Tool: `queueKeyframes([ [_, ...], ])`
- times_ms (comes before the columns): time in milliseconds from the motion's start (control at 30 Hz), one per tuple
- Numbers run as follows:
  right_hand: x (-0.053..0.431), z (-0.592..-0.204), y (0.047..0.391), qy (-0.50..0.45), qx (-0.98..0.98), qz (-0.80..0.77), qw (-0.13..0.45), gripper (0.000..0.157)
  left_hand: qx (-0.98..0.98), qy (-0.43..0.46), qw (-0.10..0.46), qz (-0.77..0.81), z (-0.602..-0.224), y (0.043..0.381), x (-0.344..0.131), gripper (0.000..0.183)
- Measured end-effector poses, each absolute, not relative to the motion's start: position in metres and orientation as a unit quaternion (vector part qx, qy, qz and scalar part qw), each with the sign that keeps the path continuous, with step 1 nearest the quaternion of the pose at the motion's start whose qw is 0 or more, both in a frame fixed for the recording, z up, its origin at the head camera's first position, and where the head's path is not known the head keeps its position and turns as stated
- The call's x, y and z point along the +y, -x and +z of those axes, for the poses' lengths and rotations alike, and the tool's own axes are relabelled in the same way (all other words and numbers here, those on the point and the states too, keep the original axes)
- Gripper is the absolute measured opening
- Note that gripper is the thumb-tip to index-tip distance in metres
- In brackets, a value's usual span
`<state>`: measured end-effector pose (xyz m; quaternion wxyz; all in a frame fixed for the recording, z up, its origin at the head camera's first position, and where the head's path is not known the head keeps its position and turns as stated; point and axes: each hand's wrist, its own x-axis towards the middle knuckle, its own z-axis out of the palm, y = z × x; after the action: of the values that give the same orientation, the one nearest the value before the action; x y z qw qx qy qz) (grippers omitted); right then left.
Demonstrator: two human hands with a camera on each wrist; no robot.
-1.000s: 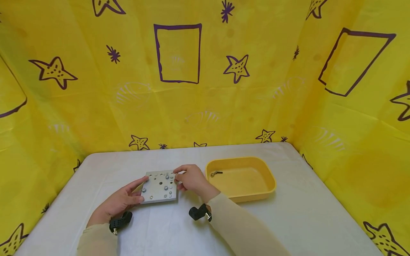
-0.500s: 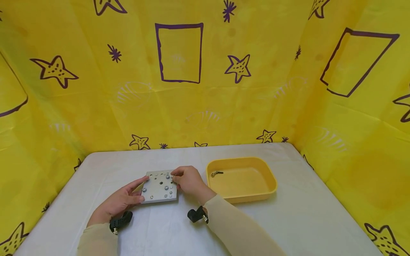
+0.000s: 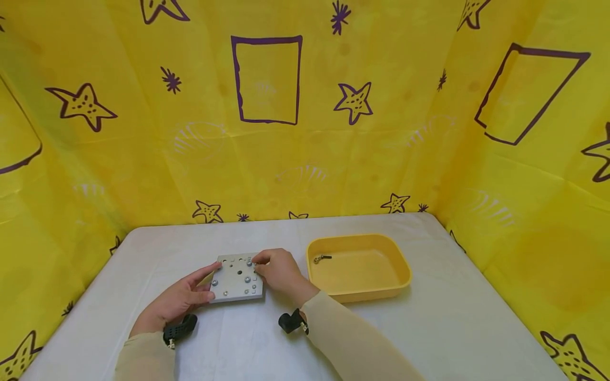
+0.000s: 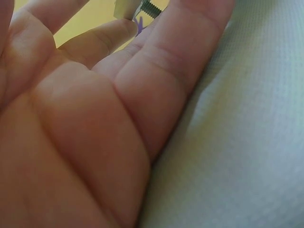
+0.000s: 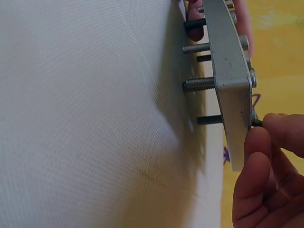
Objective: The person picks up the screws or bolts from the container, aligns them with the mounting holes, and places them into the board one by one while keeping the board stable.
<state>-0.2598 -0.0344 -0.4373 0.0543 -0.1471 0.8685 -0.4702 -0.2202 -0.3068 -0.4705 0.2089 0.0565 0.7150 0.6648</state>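
My left hand [image 3: 178, 297] grips the left side of a grey metal plate [image 3: 233, 290], fingers at its far edge and thumb at the near one. Bolt heads and open holes dot the plate's top. Seen from the side in the right wrist view, the plate [image 5: 230, 66] is raised off the cloth, and several threaded bolts [image 5: 199, 84] stick out underneath. My right hand [image 3: 280, 269] is over the plate's right part. Its thumb and finger pinch a thin dark screw [image 5: 257, 122] against the top face. In the left wrist view, my palm [image 4: 90, 128] hides most of the plate.
A yellow tray [image 3: 371, 293] stands right of the plate, close to my right forearm. Inside it, near the left wall, lies a small bolt [image 3: 326, 257]. White cloth [image 3: 229, 349] covers the table, and a yellow patterned curtain [image 3: 267, 174] encloses its back and sides.
My right hand has moved slightly left and nearer over the plate, its fingers drawn closer together around the screw. The left hand and plate stay put.
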Motion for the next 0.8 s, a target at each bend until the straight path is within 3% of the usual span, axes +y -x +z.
queueKeyframes([
  [800,-0.035,-0.4391,0.2583,0.175,0.89,-0.42,0.036,0.019,0.725,-0.047,0.2,0.658,-0.4697,0.2212,-0.3057,0.084],
])
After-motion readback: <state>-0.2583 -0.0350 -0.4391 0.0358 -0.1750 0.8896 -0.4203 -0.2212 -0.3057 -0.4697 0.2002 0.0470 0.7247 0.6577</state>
